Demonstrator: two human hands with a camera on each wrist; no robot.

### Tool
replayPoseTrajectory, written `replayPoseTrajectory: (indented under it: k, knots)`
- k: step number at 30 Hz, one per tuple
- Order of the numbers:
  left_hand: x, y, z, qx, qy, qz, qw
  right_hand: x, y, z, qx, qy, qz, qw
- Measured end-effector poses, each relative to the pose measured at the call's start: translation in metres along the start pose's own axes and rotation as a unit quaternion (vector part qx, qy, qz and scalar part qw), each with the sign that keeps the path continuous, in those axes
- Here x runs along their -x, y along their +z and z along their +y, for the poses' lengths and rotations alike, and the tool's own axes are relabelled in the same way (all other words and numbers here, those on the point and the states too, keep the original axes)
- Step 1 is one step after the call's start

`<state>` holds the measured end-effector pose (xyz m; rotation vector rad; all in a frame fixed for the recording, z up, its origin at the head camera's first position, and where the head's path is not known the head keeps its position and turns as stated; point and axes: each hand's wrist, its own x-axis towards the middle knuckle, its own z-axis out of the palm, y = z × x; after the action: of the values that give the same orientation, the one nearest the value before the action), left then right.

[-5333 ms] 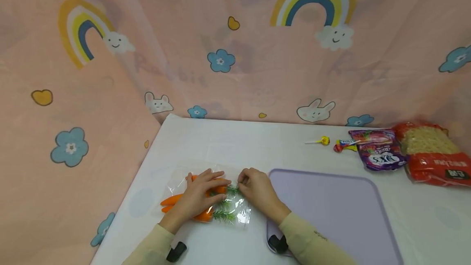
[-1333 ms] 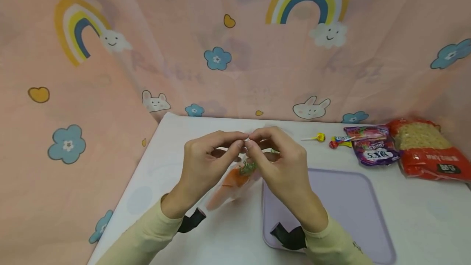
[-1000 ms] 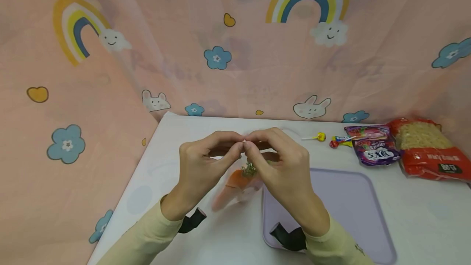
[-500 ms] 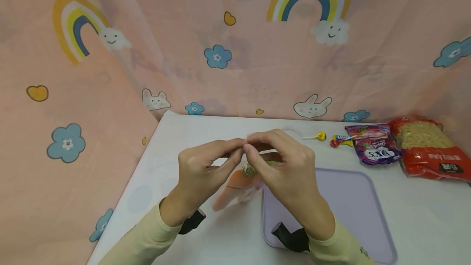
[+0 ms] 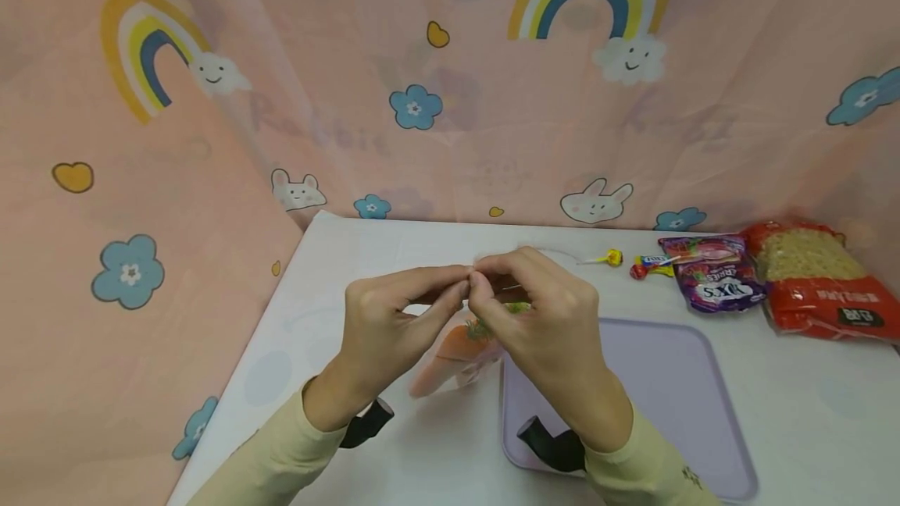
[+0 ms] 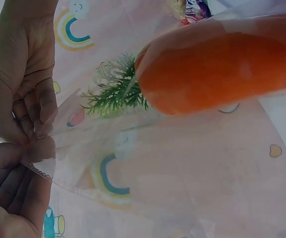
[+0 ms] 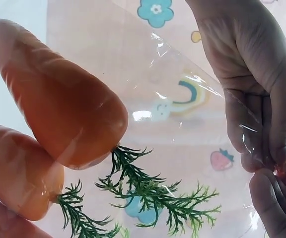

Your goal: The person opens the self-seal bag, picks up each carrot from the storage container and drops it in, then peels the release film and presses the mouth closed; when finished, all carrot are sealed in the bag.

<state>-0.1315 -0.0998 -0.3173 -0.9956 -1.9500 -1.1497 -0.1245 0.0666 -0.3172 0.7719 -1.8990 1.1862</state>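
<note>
Above the white table, my left hand (image 5: 394, 334) and right hand (image 5: 544, 326) meet with fingertips together. Each pinches the top edge of a clear plastic bag (image 6: 133, 171) between thumb and index finger. Below the hands the bag hangs tilted. Inside it are orange carrots (image 7: 68, 109) with feathery green tops (image 7: 163, 196), seen through the film in both wrist views. In the head view one carrot (image 5: 467, 342) shows between the wrists; the rest is hidden behind the right hand. Whether the bag's mouth is sealed at the fingertips I cannot tell.
A lilac tray (image 5: 668, 389) lies beneath and right of the right forearm. Farther back on the right are a yellow lollipop (image 5: 613, 258), a red lollipop (image 5: 638, 271), a purple snack packet (image 5: 720, 287) and a large red food bag (image 5: 830, 303). A pink patterned cloth (image 5: 478, 147) hangs behind.
Several seconds ago the carrot bag lay flat on the table under both hands. It is now lifted, held by its top edge. Over the last second the hands have moved only slightly.
</note>
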Motion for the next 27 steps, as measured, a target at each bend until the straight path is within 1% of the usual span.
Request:
replayPoseTrajectory:
  k: [5,10,12,15,19,25,27]
  knots:
    - [0.0006,-0.0007,0.0011,0.028,-0.026,-0.002,0.9993,0.0001,0.0005,0.003,-0.005,-0.003,-0.001,1.0]
    - [0.0007,-0.0017,0.0024,0.057,-0.058,-0.009,0.9967,-0.0009,-0.0008,0.0046,-0.03,-0.012,-0.002,0.999]
    - [0.0008,-0.0019,0.003,0.065,-0.066,-0.01,0.9956,-0.0013,-0.0015,0.0045,-0.042,-0.015,-0.002,0.999]
    - [0.0009,-0.0023,0.0032,0.066,-0.071,-0.01,0.9952,-0.0014,-0.0017,0.0038,-0.055,-0.015,-0.006,0.998]
    - [0.0011,-0.0025,0.0035,0.056,-0.065,-0.008,0.9963,-0.0009,-0.0017,0.0034,-0.055,-0.009,-0.013,0.998]
    - [0.0009,-0.0024,0.0038,0.016,-0.025,-0.012,0.9995,-0.001,-0.0014,0.0044,-0.026,-0.023,-0.011,0.999]
    - [0.0007,-0.0027,0.0041,0.007,-0.018,-0.013,0.9997,-0.0014,-0.0017,0.0046,-0.019,-0.027,-0.01,0.999]
